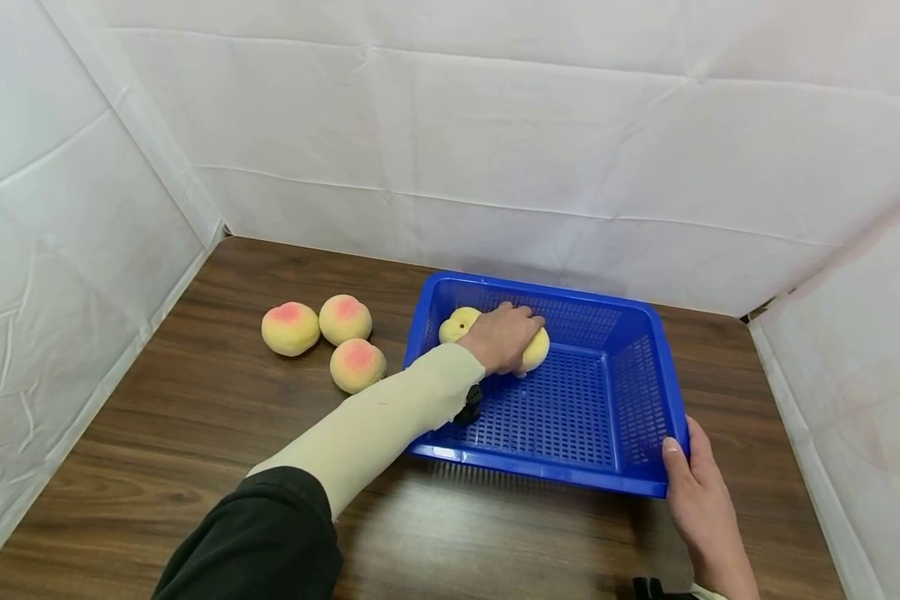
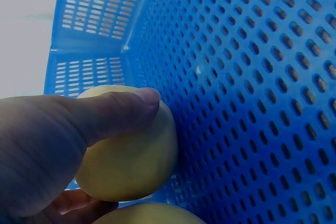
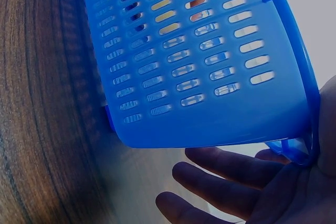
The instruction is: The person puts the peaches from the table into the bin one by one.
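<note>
A blue plastic basket [image 1: 540, 473] with perforated walls stands on the table. Inside it, my left hand [image 1: 498, 337] grips a yellow peach [image 1: 537, 350], the thumb lying across its top in the left wrist view. Beside that one lies a second peach [image 1: 457, 323], partly hidden by the hand; a yellow peach [image 2: 152, 215] also shows at the bottom edge of the left wrist view. My right hand [image 1: 705, 504] holds the basket's near right corner, thumb over the rim. From the right wrist view, several fingers [image 3: 226, 174] extend outside the basket wall.
Left of the basket, three yellow peaches with pink tops sit on the brown wooden table [image 1: 195, 433]: one peach [image 1: 290, 329] at left, another peach [image 1: 345, 320] behind, a third peach [image 1: 357, 366] nearer. White sheeting [image 1: 495, 125] encloses the back and sides.
</note>
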Demonstrator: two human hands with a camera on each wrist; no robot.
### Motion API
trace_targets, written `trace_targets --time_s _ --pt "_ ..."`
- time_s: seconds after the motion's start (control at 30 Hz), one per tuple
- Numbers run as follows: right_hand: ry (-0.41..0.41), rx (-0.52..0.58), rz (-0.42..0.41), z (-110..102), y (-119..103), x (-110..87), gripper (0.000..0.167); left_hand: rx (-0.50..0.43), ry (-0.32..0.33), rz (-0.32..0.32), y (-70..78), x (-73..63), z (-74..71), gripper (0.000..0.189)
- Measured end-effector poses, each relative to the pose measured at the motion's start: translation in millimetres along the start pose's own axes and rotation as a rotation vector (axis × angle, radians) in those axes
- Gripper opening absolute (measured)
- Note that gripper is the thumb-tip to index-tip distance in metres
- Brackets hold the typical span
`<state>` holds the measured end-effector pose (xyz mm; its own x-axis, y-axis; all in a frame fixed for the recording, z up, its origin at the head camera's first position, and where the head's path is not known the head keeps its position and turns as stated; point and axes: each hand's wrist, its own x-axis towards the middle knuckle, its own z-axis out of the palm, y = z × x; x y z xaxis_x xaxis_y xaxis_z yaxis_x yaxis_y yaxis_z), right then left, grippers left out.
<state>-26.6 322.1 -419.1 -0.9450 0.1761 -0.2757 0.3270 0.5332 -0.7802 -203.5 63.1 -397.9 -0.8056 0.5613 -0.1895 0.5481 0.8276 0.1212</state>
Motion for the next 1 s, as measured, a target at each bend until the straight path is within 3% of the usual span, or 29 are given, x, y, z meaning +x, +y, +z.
trace_targets --time_s 0.63,1.0 --pt "-0.008 0.008 -0.011 1.4 -2.0 -1.4 0.063 0.039 -0.012 -0.017 1.7 -6.6 -4.4 0.072" --pt "-0.007 0.001 -0.001 -0.5 -0.6 -0.9 0.063 -0.003 -0.008 -0.006 2.9 -6.9 -9.4 0.069"
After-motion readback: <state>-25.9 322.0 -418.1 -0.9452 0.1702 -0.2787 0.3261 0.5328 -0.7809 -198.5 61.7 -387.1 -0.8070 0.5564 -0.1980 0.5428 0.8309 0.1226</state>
